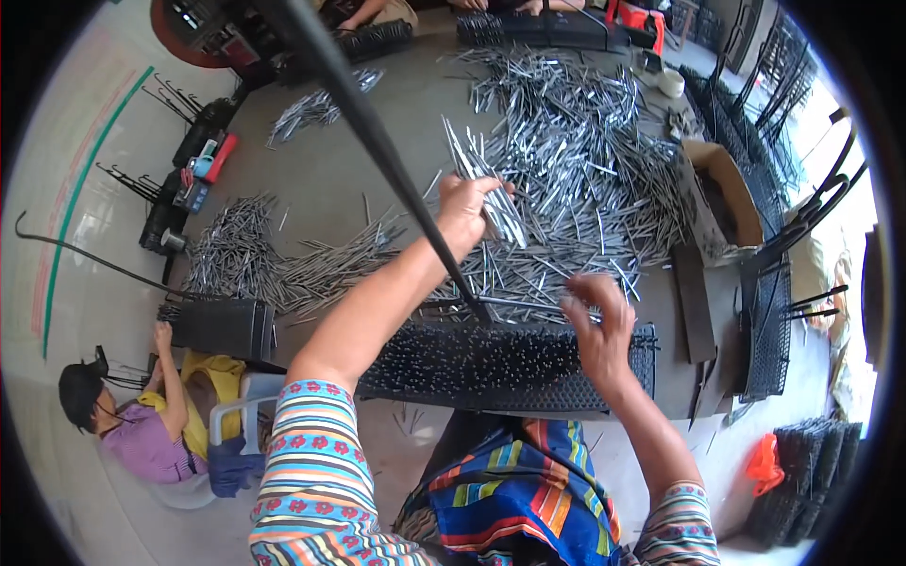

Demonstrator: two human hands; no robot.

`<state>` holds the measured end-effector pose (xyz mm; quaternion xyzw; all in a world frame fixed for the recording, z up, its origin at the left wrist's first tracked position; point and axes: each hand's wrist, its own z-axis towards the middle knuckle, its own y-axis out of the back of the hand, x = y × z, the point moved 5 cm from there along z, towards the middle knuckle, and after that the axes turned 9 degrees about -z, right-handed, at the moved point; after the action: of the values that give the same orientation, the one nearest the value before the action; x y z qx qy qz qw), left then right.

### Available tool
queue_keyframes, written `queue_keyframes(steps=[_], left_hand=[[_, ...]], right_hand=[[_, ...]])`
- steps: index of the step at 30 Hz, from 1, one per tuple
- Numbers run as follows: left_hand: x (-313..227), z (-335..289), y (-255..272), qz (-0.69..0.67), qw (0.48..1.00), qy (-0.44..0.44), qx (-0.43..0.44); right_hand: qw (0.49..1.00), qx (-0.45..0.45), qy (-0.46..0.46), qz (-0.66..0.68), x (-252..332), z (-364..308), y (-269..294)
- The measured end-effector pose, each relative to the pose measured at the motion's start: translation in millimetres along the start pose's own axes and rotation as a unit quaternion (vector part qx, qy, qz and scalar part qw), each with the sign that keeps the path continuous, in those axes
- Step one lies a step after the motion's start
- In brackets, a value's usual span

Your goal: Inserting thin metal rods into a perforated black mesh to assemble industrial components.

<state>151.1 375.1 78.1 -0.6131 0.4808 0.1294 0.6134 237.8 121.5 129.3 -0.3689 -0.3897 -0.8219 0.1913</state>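
Note:
My left hand (464,206) is closed around a bundle of thin metal rods (505,219), held over the table among loose rods. Nearer to me stands a black perforated rack (472,363), its face studded with many small rod ends. My right hand (604,330) is above the rack's right part, fingers curled in and somewhat blurred; what they pinch, if anything, is too small to make out. A long dark bar (377,141) slants down from the top to the rack's back edge. A large heap of loose metal rods (566,141) lies beyond my hands.
A smaller rod heap (236,250) lies to the left. At the right are a cardboard box (722,203), a flat dark strip (694,302) and black mesh racks (769,330). A seated person (156,424) works at the left with another black rack (222,328). Other people's hands show at the far edge.

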Motion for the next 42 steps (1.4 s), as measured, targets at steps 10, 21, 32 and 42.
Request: queue_keyframes(steps=[10,21,32,42], left_hand=[[-1.7,-54.1,-49.3,-0.062,0.994,-0.089,0.007],[13.5,-29.7,-14.6,0.031,0.997,-0.062,0.026],[53.1,-52.9,-31.0,0.613,0.675,-0.033,0.41],[-6.1,-21.8,32.8,0.825,0.523,-0.091,0.195]], right_hand=[[0.737,-0.074,-0.355,0.57,-51.3,102.0,-146.5],[0.856,0.105,-0.381,0.334,-61.4,67.9,-124.9],[0.903,0.1,-0.237,0.345,-99.7,68.4,-54.1],[0.96,0.2,-0.192,0.043,-136.6,36.6,-59.2]])
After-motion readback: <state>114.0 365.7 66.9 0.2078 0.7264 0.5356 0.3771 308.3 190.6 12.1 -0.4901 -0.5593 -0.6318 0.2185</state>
